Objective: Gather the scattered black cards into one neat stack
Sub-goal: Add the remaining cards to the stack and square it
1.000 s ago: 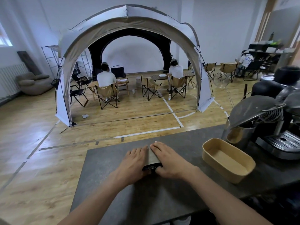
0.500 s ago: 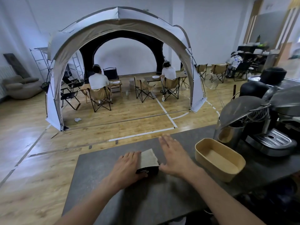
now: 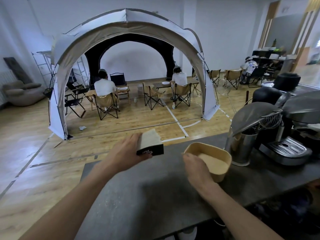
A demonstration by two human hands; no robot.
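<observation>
The stack of black cards [image 3: 150,144] is held together as one block, its pale card edges facing up and a black face with white lettering toward me. My left hand [image 3: 124,151] grips it from the left and holds it raised above the dark grey table [image 3: 138,196]. My right hand [image 3: 196,168] is to the right, fingers curled over the near rim of a tan oval container [image 3: 220,163]. No loose cards show on the table.
A steel canister with utensils [image 3: 242,144] and an espresso machine [image 3: 285,148] stand at the table's right end. Beyond the table's far edge lie wooden floor, a dome tent [image 3: 126,32] and seated people on folding chairs.
My left hand has lifted the card stack off the table, up and away from me. My right hand left the stack and moved right to the tan container.
</observation>
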